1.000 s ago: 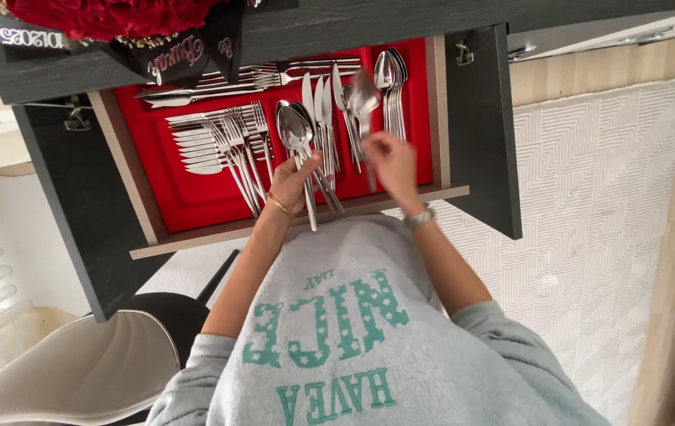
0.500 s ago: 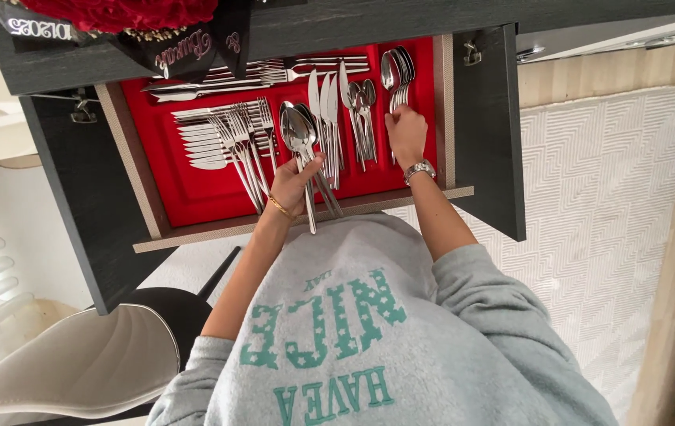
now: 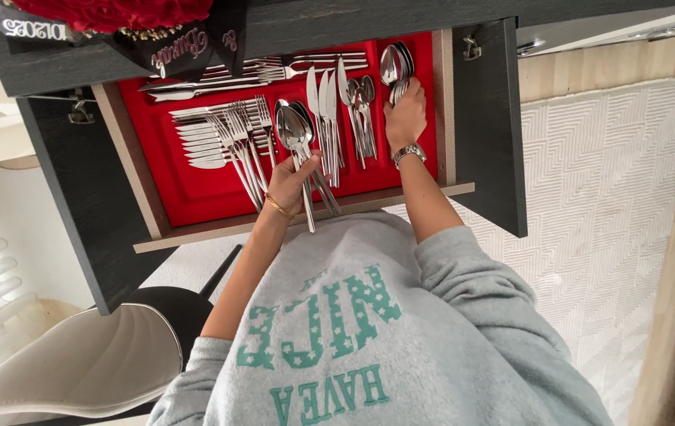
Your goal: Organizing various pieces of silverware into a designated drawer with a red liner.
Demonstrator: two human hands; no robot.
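Nearest the camera is the grey sweatshirt with teal lettering, and beside it the white chair at the lower left. Past them the open drawer juts from the dark cabinet, its red cutlery liner filling the inside.

At the drawer's front edge the left hand is closed around a bundle of large spoons, handles gripped in the fist, bowls pointing toward the back of the drawer. A gold bracelet sits on that wrist. Just to its left lie the forks, stacked in their slot, and to its right the table knives.

Further in, near the drawer's right edge, the right hand, wearing a wristwatch, curls its fingers loosely over the handles of a stack of spoons in the back right corner; whether it grips or only steadies them cannot be told. Small spoons lie between it and the knives.

To do this sorting well, I judge the bundle should be kept level and bowls nested, then lowered into one slot without knocking the neighbouring rows.

Along the back edge lie long serving pieces, and red roses stand above.
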